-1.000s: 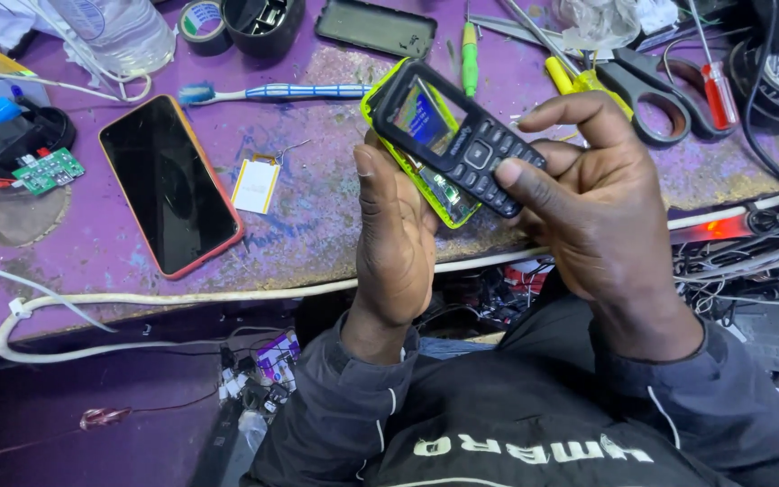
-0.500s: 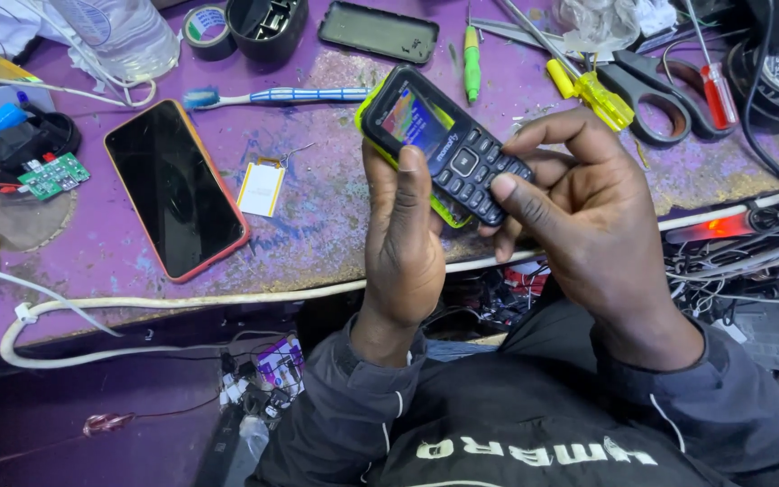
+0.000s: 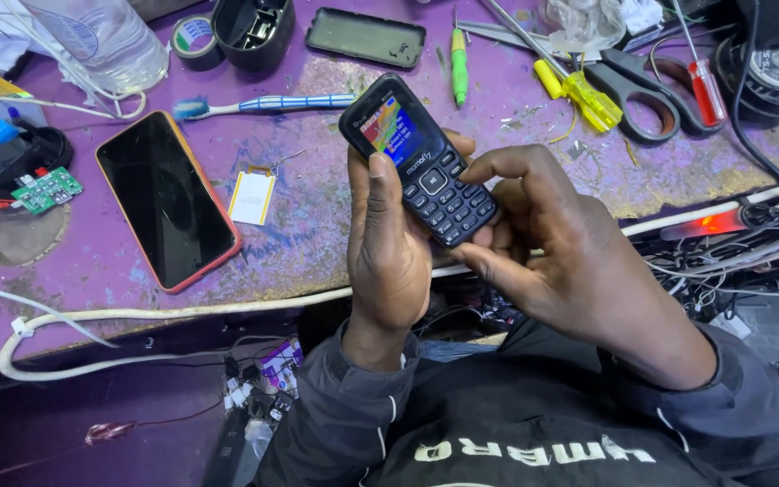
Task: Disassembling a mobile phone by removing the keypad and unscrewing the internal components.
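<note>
Nearby, a black cup (image 3: 254,32) held dark parts at the far edge. Both hands, left hand (image 3: 389,243) and right hand (image 3: 552,248), gripped a keypad phone (image 3: 418,160) above the purple bench (image 3: 317,243); a smartphone (image 3: 166,198) lay left.

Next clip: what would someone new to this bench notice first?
The small black keypad phone with its lit, colourful screen, held above the bench in the left hand while the right hand has a fingertip at its keys. Next, the large dark smartphone with an orange-red edge lying face up at left on the worn purple bench.
</note>
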